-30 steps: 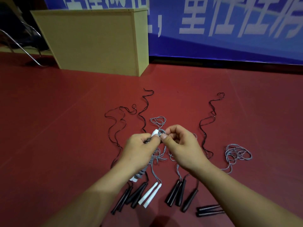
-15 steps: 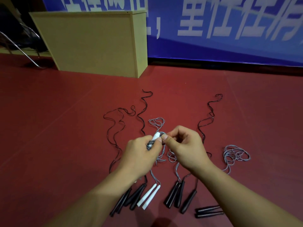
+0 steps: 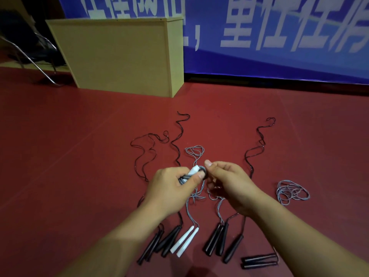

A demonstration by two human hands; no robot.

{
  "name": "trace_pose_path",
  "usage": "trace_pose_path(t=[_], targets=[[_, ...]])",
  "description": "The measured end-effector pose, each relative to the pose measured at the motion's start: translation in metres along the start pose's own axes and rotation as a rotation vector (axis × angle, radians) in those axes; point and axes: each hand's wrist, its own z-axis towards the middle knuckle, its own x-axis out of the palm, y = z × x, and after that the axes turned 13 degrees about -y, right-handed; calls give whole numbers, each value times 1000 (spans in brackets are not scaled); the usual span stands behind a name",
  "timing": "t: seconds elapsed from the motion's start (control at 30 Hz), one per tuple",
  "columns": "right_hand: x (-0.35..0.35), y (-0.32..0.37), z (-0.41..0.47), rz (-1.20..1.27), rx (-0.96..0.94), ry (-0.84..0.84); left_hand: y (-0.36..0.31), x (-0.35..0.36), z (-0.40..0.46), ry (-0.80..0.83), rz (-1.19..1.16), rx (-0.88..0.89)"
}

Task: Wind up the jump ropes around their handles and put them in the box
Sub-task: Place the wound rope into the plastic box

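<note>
My left hand [image 3: 171,188] grips a pair of white handles [image 3: 194,170] with grey rope wound around them, thumb pressed on the coils. My right hand [image 3: 229,182] is just to the right of the bundle's tip, fingers curled, pinching the end of the grey rope [image 3: 204,170] at the wrap. On the red floor below lie another pair of white handles [image 3: 184,243] with grey rope, and several black-handled ropes [image 3: 216,239] stretched out away from me. A yellowish box [image 3: 119,54] stands at the back left.
A loose grey rope coil [image 3: 292,191] lies on the floor at the right. Two black handles [image 3: 259,261] lie sideways at the lower right. A blue banner [image 3: 279,37] covers the back wall. Metal chair legs [image 3: 30,56] stand at far left.
My right hand has shifted slightly right and away from the bundle's tip, its thumb now lifted. The wrapped handles stay in my left hand. The camera has tilted a little.
</note>
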Motion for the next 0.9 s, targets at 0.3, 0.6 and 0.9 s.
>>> trace_pose_path(t=[0.3, 0.6, 0.9], targets=[[-9, 1, 1, -41, 40, 62, 2, 0, 0, -23, 314, 304], [-12, -11, 2, -437, -168, -57, 10, 4, 2, 78, 373, 456], [-16, -4, 4, -619, -343, -315, -11, 2, -5, 128, 347, 219]])
